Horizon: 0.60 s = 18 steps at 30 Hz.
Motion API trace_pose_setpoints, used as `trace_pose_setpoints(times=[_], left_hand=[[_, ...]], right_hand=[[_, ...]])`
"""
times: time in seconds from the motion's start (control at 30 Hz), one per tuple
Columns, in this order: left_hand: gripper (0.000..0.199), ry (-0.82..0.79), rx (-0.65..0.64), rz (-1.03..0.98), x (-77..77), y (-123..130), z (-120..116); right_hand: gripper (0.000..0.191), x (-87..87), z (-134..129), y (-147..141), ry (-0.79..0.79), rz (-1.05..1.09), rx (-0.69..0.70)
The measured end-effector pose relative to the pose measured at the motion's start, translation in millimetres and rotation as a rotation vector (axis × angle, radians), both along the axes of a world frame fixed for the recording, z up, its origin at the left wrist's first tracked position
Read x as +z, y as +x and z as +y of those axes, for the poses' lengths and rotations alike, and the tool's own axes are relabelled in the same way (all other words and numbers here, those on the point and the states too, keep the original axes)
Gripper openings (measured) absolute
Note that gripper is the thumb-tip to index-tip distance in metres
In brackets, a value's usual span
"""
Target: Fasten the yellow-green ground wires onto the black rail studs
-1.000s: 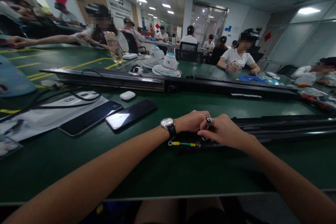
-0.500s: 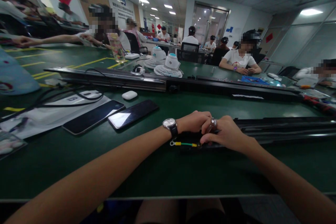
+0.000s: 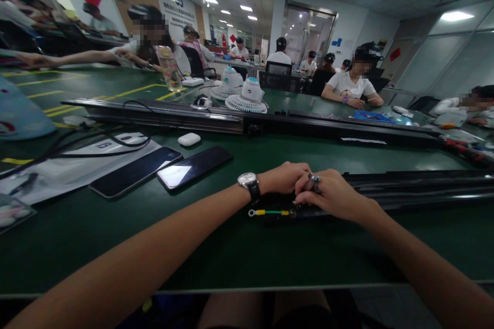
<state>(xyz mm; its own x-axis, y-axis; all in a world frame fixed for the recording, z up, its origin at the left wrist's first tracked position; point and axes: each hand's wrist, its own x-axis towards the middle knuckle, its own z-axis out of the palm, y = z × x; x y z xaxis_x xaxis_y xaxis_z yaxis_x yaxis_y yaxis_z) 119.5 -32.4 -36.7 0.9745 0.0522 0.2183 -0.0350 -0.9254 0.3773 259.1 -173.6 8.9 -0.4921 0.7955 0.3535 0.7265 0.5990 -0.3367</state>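
Observation:
My left hand (image 3: pixel 284 177), with a watch on its wrist, is closed at the end of a long black rail (image 3: pixel 405 189); what its fingers grip is hidden. My right hand (image 3: pixel 334 191), wearing a silver ring, meets it there with fingers curled and thumb pressed in. Whatever lies between those fingertips is too small to make out. Just below them, a short green grounding wire (image 3: pixel 273 212) with yellow sleeves runs left from the rail's end. Its free end carries a ring terminal, while a small brass-coloured piece shows at the other end under my right thumb.
Two phones (image 3: pixel 136 171) (image 3: pixel 195 167) and a white earbud case (image 3: pixel 189 139) lie to the left, near a plastic bag (image 3: pixel 83 167) and black cable. Another long black rail (image 3: pixel 347 131) crosses the table behind my hands. Beyond it stand two white fans (image 3: pixel 247 100); several people sit around.
Both hands stay at the rail's end. My right thumb and fingers have shifted slightly, showing more of the brass-coloured piece at the wire's end.

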Motion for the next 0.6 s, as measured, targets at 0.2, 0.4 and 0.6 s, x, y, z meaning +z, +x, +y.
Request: trace_pose_setpoints(times=[0.2, 0.4, 0.6], left_hand=[[0.014, 0.005, 0.005, -0.016, -3.6, 1.2, 1.2], [0.012, 0.001, 0.0, -0.015, -0.2, -0.1, -1.9], [0.017, -0.006, 0.015, -0.003, 1.8, -0.3, -2.1]], right_hand=[[0.02, -2.5, 1.6, 3.0, 0.017, -0.026, -0.048], [0.013, 0.5, 1.6, 0.3, -0.031, -0.022, -0.042], [0.011, 4.0, 1.3, -1.6, -0.086, 0.029, -0.016]])
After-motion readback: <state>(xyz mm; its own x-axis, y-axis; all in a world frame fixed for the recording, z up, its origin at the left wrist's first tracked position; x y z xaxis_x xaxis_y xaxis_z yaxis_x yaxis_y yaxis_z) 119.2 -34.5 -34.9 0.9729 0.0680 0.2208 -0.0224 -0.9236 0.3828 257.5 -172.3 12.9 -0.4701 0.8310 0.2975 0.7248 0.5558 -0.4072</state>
